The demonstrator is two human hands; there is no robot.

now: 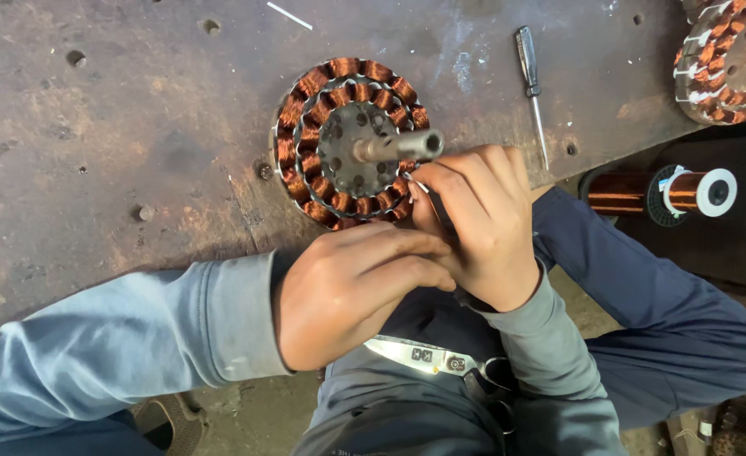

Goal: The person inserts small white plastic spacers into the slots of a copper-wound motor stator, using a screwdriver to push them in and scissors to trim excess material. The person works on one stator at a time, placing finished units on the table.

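My right hand point(474, 221) pinches something small, fingers together, at the wound stator's point(347, 142) five o'clock rim; its shaft point(398, 146) points toward three. My left hand point(352, 291) lies curled shut at six, farther off.

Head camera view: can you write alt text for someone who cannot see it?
Two hands, left hand and right hand, work at the edge of a round copper-wound motor coil on a worn metal table. A screwdriver lies nearby; scissors rest on the lap.
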